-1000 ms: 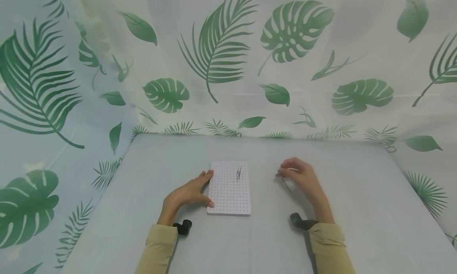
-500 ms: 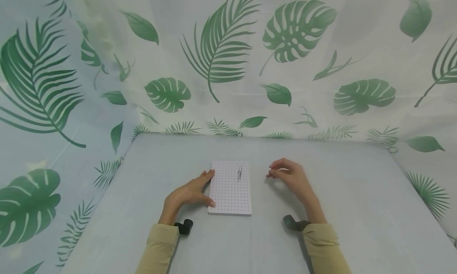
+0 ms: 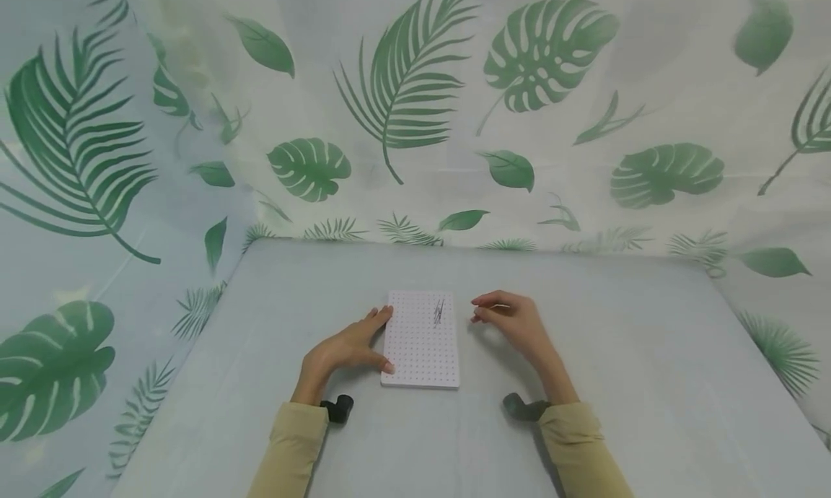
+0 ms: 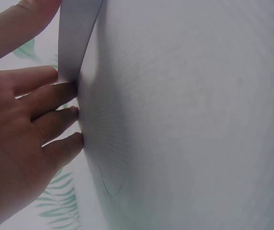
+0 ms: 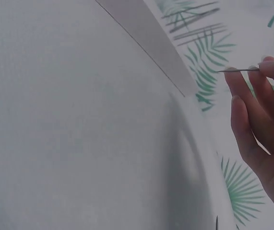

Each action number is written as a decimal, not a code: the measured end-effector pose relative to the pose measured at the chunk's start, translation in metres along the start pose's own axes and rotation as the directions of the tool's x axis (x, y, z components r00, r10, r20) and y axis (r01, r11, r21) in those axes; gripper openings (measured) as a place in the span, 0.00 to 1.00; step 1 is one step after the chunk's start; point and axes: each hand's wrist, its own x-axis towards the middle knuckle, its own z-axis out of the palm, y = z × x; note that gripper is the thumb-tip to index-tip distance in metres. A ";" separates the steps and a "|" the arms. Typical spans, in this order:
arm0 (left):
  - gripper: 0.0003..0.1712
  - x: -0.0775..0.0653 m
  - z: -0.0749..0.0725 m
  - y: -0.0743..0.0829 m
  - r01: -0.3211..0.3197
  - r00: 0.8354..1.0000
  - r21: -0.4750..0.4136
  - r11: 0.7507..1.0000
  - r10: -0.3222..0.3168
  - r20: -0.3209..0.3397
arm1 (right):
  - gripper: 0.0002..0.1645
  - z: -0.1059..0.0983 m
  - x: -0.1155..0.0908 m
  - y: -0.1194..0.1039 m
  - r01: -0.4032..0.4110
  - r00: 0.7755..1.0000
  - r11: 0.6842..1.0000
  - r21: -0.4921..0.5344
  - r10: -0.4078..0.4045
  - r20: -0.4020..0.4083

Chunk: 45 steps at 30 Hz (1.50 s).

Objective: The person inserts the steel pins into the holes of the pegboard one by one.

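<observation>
One white board point(image 3: 420, 354), lower centre of frame; pins point(image 3: 438, 313) at its upper right overlap, uncountable. Left hand point(image 3: 347, 346), fingers spread, touches its left edge. Right hand point(image 3: 519, 330) pinches one pin point(image 5: 240, 71), unclear in head view.

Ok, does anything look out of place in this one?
In the left wrist view, a thin dark curved strand shows near the left hand, looking stray, attached to nothing visible. I can't tell what it is.

I wear a left sleeve point(image 3: 289, 447) and a right sleeve point(image 3: 582, 447), both plain khaki-yellow, creased near the cuffs. My left wrist camera point(image 3: 340, 409) and right wrist camera point(image 3: 517, 407) are dark, stubby, round-ended. My hands point(image 3: 344, 348) are bare.
</observation>
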 end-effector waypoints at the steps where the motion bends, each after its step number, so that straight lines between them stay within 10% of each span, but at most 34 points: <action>1: 0.64 0.001 0.000 0.000 -0.001 1.000 0.002 1.000 0.001 0.004 | 0.14 0.002 0.001 0.000 0.002 1.000 1.000 -0.001 -0.002 0.002; 45: 0.64 0.003 -0.002 0.001 0.023 1.000 0.017 1.000 -0.023 0.001 | 0.08 0.048 0.016 -0.003 0.000 0.994 0.952 -0.305 0.034 0.107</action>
